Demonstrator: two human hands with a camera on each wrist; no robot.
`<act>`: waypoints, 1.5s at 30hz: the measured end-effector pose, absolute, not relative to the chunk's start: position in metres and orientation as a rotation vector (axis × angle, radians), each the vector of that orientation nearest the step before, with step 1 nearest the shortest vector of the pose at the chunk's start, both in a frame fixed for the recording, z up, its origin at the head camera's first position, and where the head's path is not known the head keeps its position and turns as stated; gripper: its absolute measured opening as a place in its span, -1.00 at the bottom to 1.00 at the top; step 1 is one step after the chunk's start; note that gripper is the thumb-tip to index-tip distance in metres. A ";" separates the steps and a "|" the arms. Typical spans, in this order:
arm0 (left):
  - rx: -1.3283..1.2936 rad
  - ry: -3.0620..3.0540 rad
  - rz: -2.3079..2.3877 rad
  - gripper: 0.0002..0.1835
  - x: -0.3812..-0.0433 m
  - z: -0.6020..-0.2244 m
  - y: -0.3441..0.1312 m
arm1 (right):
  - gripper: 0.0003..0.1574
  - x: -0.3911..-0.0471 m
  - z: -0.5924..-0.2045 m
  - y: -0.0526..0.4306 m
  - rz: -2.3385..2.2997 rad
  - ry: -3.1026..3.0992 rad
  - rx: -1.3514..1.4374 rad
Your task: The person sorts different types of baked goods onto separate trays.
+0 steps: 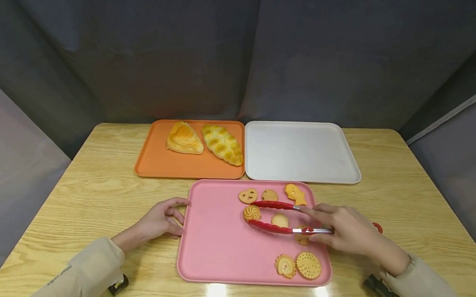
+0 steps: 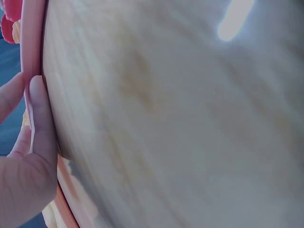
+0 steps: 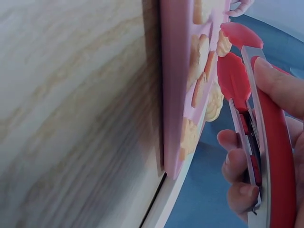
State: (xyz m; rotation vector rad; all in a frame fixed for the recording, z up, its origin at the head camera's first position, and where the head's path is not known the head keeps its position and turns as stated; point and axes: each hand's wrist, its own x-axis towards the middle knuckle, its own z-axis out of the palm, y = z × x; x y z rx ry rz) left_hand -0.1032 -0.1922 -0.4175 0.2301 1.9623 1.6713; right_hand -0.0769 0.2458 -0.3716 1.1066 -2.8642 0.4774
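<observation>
My right hand [image 1: 349,232] holds red-and-metal tongs [image 1: 270,228] over the right half of the pink tray [image 1: 218,254]. The tong tips stand on either side of a swirled cookie [image 1: 251,213]; whether they squeeze it I cannot tell. Beneath the tongs are a plain round cookie [image 1: 280,220] and a partly covered speckled cookie [image 1: 303,239]. A pretzel-shaped cookie [image 1: 248,195], a chocolate chip cookie [image 1: 269,195] and a fish-shaped cookie [image 1: 295,194] lie along the far rim. With relaxed fingers, my left hand [image 1: 158,219] touches the pink tray's left edge.
Behind the pink tray, an orange tray [image 1: 156,164] bears a triangular pastry [image 1: 184,138] and a braided bread [image 1: 223,144]. A white tray [image 1: 301,150] adjoins it on the right. A scalloped cookie [image 1: 285,266] and a dotted round cookie [image 1: 308,265] lie at the near right corner.
</observation>
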 end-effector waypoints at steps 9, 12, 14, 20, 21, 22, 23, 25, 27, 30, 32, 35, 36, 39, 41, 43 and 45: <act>0.221 1.968 1.664 -0.24 -0.102 -0.417 -0.191 | -0.28 -0.080 -0.368 0.247 0.516 -2.847 1.065; 0.218 1.970 1.665 -0.24 -0.102 -0.417 -0.191 | -0.28 -0.082 -0.368 0.248 0.500 -2.804 1.072; 0.218 1.971 1.663 -0.24 -0.102 -0.417 -0.191 | -0.29 -0.083 -0.368 0.248 0.486 -2.778 1.077; 0.216 1.971 1.665 -0.24 -0.102 -0.417 -0.191 | -0.28 -0.086 -0.365 0.250 0.464 -2.775 1.069; 0.215 1.971 1.666 -0.24 -0.102 -0.417 -0.191 | -0.28 -0.087 -0.365 0.251 0.461 -2.771 1.066; 0.217 1.971 1.666 -0.24 -0.102 -0.417 -0.191 | -0.27 -0.088 -0.365 0.251 0.466 -2.766 1.064; 0.217 1.971 1.666 -0.24 -0.103 -0.417 -0.191 | -0.26 -0.089 -0.364 0.251 0.467 -2.758 1.062; 0.219 1.971 1.665 -0.24 -0.103 -0.417 -0.191 | -0.26 -0.090 -0.363 0.252 0.458 -2.755 1.043; 0.219 1.973 1.664 -0.24 -0.103 -0.417 -0.191 | -0.25 -0.092 -0.363 0.253 0.449 -2.747 1.027; 0.217 1.973 1.664 -0.24 -0.103 -0.417 -0.192 | -0.24 -0.094 -0.362 0.254 0.413 -2.744 1.011; 0.218 1.973 1.664 -0.24 -0.103 -0.418 -0.192 | -0.22 -0.096 -0.362 0.255 0.401 -2.726 1.016; 0.221 1.974 1.664 -0.24 -0.103 -0.418 -0.192 | -0.20 -0.099 -0.362 0.256 0.396 -2.707 1.015; 0.223 1.975 1.663 -0.24 -0.103 -0.418 -0.192 | -0.19 -0.100 -0.362 0.256 0.396 -2.700 1.015; 0.225 1.976 1.662 -0.24 -0.103 -0.418 -0.192 | -0.20 -0.103 -0.362 0.256 0.404 -2.681 0.999; 0.225 1.977 1.662 -0.24 -0.103 -0.417 -0.192 | -0.20 -0.105 -0.362 0.256 0.414 -2.668 0.983; 0.225 1.976 1.664 -0.24 -0.103 -0.417 -0.192 | -0.20 -0.106 -0.363 0.256 0.422 -2.659 0.962; 0.225 1.974 1.665 -0.24 -0.103 -0.417 -0.191 | -0.22 -0.108 -0.363 0.255 0.422 -2.653 0.936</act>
